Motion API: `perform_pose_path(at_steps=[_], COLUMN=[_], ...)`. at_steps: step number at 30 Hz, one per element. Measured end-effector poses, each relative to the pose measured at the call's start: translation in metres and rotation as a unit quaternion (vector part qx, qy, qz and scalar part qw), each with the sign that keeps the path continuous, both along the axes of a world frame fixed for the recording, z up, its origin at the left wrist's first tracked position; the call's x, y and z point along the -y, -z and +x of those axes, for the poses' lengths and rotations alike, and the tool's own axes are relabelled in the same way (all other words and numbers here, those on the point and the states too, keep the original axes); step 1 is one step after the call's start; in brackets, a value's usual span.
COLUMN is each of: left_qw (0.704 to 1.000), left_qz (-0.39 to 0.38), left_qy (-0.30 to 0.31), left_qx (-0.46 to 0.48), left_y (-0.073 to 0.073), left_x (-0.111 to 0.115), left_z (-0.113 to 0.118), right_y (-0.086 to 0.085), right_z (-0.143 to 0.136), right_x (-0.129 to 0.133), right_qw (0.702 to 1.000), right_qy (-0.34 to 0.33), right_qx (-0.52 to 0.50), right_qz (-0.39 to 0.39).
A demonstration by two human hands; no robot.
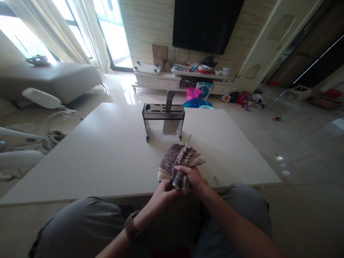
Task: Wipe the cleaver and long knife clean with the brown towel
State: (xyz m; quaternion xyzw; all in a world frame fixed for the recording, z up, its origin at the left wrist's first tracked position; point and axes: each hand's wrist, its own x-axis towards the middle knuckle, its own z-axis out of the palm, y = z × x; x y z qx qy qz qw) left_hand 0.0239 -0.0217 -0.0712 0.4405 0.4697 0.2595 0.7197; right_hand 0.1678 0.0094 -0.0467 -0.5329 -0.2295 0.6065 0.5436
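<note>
The left grip (162,196) is closed on the dark handle of a slim metal tool (189,139); its shaft runs through a nubby brown-and-cream cloth (178,159) pinched in the right grip (194,177), over the near edge's middle. Its tip pokes out beyond both grips, near the boxy, clear-fronted holder (163,114) with an upright broad blade (171,126). Smooth white counter (107,154) spreads toward both side edges.

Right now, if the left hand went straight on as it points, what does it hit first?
Likely the bunched cloth, right in front of the left hand, then the right hand gripping that cloth. Exact gaps are unclear from one view.
</note>
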Motion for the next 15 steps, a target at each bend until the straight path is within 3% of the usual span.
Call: perform_pose_path(at_steps=[15], left_qw=[1.0], left_qz=[0.006], left_qy=[-0.002], left_qx=[0.004], left_y=[-0.0056], left_x=[0.0013], left_z=[-0.0003], right_y=[0.0043], right_z=[-0.0004], right_x=[-0.0008], right_qw=[1.0], right_qy=[0.007], right_qx=[-0.005], right_qz=[-0.006])
